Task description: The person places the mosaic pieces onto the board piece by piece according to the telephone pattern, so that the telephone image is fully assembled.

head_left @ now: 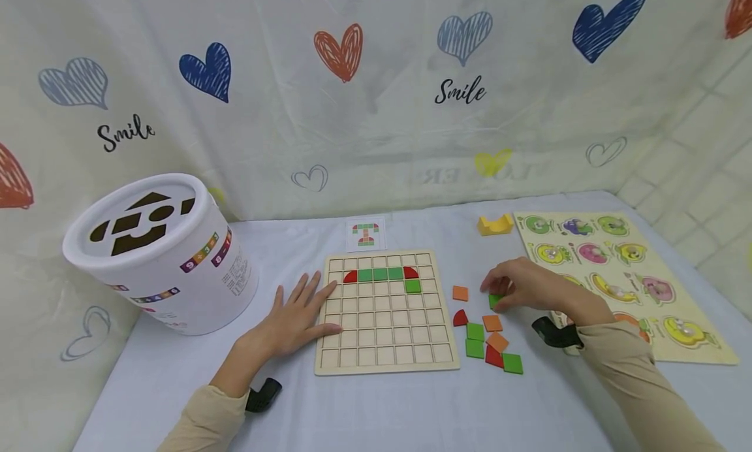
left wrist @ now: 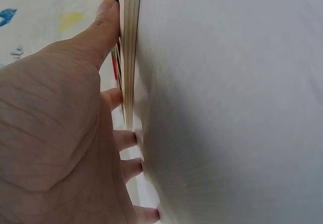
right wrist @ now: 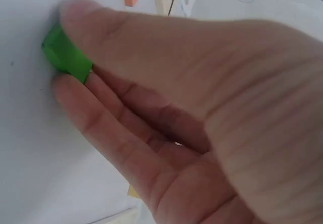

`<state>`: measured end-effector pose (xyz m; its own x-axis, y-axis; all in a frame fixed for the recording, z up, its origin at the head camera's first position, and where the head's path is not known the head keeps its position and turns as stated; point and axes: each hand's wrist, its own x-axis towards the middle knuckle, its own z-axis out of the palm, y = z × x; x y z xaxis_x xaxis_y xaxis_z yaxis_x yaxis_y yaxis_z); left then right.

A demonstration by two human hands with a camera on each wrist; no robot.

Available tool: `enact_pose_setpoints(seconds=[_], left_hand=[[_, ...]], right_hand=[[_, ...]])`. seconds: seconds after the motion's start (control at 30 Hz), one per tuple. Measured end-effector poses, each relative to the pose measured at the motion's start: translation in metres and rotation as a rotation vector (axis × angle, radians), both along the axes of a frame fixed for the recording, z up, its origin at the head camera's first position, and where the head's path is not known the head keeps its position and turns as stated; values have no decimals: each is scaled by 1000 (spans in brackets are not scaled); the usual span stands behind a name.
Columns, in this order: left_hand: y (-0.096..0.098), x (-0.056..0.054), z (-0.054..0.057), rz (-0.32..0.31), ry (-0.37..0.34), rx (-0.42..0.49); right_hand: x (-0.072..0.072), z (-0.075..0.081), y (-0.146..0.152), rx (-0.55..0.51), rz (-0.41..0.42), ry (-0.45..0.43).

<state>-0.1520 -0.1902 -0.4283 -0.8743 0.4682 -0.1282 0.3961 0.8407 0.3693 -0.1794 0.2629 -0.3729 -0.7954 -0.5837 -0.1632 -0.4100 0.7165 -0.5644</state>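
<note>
My left hand rests with spread fingers at the left edge of a wooden grid board; its thumb and index finger touch the edge. Across an upper row of the board lie green square tiles between two red rounded tiles. One more green tile sits below the row's right end. To the board's right, my right hand pinches a green square tile between thumb and fingers, low over the cloth. Beside the board lie loose orange, green and red tiles.
A pattern card lies behind the board. At the left stands a white bucket with shaped holes in its lid. A yellow curved block lies at the back, near a fruit puzzle board on the right. A printed cloth hangs behind.
</note>
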Motion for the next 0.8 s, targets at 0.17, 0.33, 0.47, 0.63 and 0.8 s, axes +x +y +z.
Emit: enact_pose_setpoints(seconds=[0.17, 0.33, 0.47, 0.63, 0.8], left_hand=[[0, 1, 1, 4, -8, 5], [-1, 0, -2, 6, 13, -7], [-1, -1, -1, 4, 15, 8], [0, 1, 4, -2, 10, 18], [3, 3, 11, 8, -26, 2]], right_hand=[[-2, 2, -1, 23, -19, -21], [-3, 1, 1, 10, -16, 1], [-5, -1, 3, -17, -17, 21], [-5, -2, 3, -61, -1, 44], [-3, 5, -6, -94, 37, 74]])
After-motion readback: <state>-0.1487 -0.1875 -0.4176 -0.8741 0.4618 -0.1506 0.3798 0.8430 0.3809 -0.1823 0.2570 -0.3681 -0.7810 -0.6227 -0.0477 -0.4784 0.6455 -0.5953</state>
